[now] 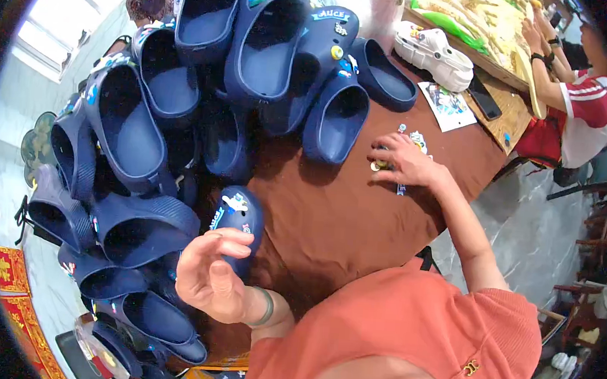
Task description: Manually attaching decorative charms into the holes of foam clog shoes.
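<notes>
My left hand is raised at the near side of the table, fingers loosely bent and thumb apart, with nothing in it. Just beyond it sits a navy clog with a white figure charm and a letter charm on its upper. Over the brown cloth at the right, my right hand is lowered with its fingers spread. Small colourful shoe charms lie around and partly beneath it. A small pale round charm shows at its fingertips; whether they touch it, I cannot tell.
Many navy clogs are heaped along the left and far side. A white clog, a printed card and a dark phone lie at the far right. Another person's arm reaches over a tray there.
</notes>
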Tool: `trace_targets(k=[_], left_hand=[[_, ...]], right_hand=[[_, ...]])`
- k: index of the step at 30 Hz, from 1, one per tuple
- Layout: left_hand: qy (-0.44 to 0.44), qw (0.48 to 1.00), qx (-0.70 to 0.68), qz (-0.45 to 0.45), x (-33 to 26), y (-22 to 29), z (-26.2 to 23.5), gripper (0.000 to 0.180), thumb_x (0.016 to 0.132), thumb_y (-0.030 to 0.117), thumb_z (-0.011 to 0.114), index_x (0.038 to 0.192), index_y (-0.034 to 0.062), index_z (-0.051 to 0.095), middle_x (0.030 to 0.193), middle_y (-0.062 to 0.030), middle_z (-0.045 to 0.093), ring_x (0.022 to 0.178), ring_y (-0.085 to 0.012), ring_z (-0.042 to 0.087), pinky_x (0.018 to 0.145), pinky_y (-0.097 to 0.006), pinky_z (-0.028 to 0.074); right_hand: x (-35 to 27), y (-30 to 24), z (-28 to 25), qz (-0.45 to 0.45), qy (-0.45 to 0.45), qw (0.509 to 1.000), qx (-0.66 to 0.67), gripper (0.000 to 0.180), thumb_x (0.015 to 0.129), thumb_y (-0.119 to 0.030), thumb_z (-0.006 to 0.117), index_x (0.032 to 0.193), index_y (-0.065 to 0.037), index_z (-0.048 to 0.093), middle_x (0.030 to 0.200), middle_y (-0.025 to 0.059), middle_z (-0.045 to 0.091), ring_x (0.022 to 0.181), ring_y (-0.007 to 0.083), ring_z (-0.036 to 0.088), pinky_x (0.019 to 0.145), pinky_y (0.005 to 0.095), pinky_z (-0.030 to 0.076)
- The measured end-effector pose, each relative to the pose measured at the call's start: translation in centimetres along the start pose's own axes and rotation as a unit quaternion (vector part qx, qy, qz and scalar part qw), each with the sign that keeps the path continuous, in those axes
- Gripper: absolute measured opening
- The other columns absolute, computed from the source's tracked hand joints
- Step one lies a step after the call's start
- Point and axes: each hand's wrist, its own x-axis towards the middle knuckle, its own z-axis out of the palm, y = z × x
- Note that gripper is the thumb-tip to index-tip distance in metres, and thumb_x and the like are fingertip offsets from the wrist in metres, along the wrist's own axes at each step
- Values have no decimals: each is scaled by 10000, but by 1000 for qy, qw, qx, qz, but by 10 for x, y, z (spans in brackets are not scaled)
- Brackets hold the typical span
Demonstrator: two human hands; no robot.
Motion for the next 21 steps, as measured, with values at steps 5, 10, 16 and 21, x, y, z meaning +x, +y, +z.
trace_targets(k=[5,10,16,21], left_hand=[[-53,997,52,7,1,5,3,293,925,162,556,1094,-77,564,743,-147,599,702,-266,595,673,-362,478],[-45,998,13,-34,-8,0,22,242,878,77,621,1044,-97,590,793,-197,650,743,-267,649,702,-347,519],[-247,911,274,-183,-22,-32,55,261,863,61,631,1103,-37,609,934,-118,671,885,-233,646,810,-322,501],[-544,672,478,-155,-60,-70,40,657,865,406,620,1346,4,422,1423,-250,353,1352,-426,260,1078,-480,266]], right_hand=[[-22,-8,25,-53,163,984,-48,337,825,-311,662,1089,-117,585,1167,103,538,1146,295,482,975,431,361],[-31,-6,31,-25,226,972,-57,305,836,-287,650,1062,-97,577,1149,100,538,1122,284,491,966,429,360],[-43,-1,27,-37,286,956,-61,322,827,-291,654,1053,-79,566,1127,102,540,1109,278,494,976,452,340],[-65,8,7,150,360,920,-46,544,799,-379,671,1195,-40,517,1197,152,495,1179,324,437,1006,475,306]])
